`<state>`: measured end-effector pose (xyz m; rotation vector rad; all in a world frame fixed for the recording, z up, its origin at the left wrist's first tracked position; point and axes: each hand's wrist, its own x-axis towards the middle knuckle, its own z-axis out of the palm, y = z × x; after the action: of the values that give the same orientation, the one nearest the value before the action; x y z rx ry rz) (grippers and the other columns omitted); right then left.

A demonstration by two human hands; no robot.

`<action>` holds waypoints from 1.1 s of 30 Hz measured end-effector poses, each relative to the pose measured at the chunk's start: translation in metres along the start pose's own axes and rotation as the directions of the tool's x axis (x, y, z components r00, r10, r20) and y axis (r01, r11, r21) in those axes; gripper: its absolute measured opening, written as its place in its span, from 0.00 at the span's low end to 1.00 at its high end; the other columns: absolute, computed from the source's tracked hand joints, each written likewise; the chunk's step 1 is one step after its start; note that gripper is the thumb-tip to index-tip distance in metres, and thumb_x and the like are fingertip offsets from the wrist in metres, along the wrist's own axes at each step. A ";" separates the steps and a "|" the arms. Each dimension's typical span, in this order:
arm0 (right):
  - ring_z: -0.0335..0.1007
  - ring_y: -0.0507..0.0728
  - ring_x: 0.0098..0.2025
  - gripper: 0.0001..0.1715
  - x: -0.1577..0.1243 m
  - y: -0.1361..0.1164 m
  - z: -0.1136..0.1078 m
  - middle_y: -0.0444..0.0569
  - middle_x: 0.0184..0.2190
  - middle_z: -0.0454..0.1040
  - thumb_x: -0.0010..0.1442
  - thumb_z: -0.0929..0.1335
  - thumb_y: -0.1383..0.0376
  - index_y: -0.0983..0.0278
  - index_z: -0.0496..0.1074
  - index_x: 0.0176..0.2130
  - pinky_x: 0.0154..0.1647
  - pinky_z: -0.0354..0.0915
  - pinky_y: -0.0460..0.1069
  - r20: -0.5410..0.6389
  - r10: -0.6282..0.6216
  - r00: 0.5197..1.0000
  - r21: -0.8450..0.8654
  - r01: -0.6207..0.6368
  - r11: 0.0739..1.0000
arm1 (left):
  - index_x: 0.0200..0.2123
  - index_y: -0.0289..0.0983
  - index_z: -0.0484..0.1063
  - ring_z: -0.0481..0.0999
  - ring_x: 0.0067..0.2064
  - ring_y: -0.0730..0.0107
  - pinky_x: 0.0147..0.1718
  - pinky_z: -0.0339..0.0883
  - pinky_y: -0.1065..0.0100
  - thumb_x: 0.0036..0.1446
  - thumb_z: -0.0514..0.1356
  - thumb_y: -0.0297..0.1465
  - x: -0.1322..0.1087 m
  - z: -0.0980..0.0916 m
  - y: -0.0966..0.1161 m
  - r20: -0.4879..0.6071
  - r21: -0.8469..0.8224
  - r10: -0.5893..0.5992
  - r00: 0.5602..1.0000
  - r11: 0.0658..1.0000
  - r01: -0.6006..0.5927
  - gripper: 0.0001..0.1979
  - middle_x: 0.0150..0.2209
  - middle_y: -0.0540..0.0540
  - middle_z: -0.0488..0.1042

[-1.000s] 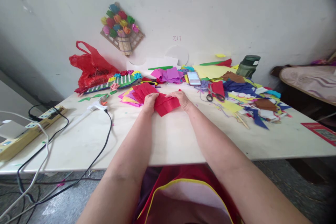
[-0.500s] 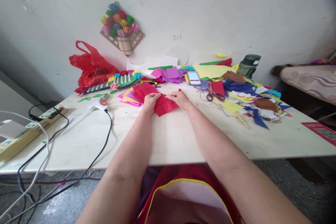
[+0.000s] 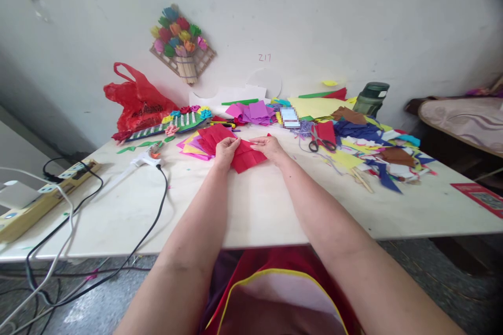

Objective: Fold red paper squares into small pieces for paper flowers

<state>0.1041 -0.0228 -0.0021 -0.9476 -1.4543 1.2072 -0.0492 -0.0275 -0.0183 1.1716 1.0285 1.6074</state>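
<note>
Both my hands rest on a folded red paper sheet (image 3: 245, 158) lying on the white table (image 3: 251, 204). My left hand (image 3: 225, 151) pinches its left edge with curled fingers. My right hand (image 3: 269, 147) pinches the upper right edge, fingers closed on the paper. Behind the sheet lies a stack of red, pink and yellow papers (image 3: 204, 142).
A glue gun (image 3: 142, 159) with a black cable lies to the left, near a power strip (image 3: 43, 193). Scissors (image 3: 320, 142) and a heap of coloured paper scraps (image 3: 373, 152) cover the right. A red plastic bag (image 3: 135, 100), purple papers (image 3: 253, 112) and a green bottle (image 3: 371, 98) stand at the back.
My right hand has slid left along the red sheet, closer to my left hand, and the sheet looks narrower. My left hand has barely moved.
</note>
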 end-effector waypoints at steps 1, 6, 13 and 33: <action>0.66 0.51 0.27 0.17 -0.001 0.000 -0.001 0.44 0.21 0.72 0.36 0.72 0.63 0.67 0.74 0.30 0.35 0.62 0.48 0.013 -0.008 1.000 -0.009 0.008 1.000 | 0.21 0.34 0.66 0.65 0.20 0.78 0.20 0.58 0.75 0.37 0.65 0.40 0.000 0.001 0.001 0.001 0.011 0.003 1.000 1.000 -0.003 0.16 0.17 0.53 0.66; 0.59 0.50 0.22 0.18 -0.004 0.000 -0.005 0.40 0.15 0.63 0.40 0.70 0.53 0.66 0.67 0.19 0.26 0.56 0.46 0.050 -0.025 0.998 -0.147 0.032 0.989 | 0.23 0.35 0.67 0.67 0.22 0.77 0.22 0.60 0.74 0.37 0.65 0.42 -0.003 0.003 0.003 0.105 0.022 -0.005 0.994 1.000 0.003 0.17 0.21 0.51 0.70; 0.51 0.47 0.19 0.21 -0.004 0.001 -0.005 0.38 0.14 0.56 0.39 0.68 0.51 0.66 0.63 0.17 0.22 0.49 0.45 0.049 -0.039 0.998 -0.184 0.048 0.982 | 0.23 0.35 0.66 0.66 0.21 0.77 0.20 0.59 0.75 0.36 0.65 0.42 -0.006 0.004 0.006 0.174 0.049 -0.061 0.983 0.997 0.053 0.18 0.20 0.51 0.69; 0.51 0.47 0.20 0.16 -0.001 0.003 -0.008 0.38 0.14 0.56 0.41 0.67 0.56 0.66 0.63 0.16 0.22 0.49 0.45 0.108 -0.085 0.990 -0.195 0.105 0.975 | 0.21 0.34 0.65 0.63 0.19 0.78 0.18 0.55 0.75 0.38 0.64 0.43 -0.011 0.005 0.012 0.234 0.104 -0.088 0.968 0.992 0.065 0.18 0.18 0.51 0.67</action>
<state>0.1120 -0.0215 -0.0052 -0.9511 -1.7063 1.0648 -0.0442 -0.0410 -0.0086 1.3363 0.9895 1.3328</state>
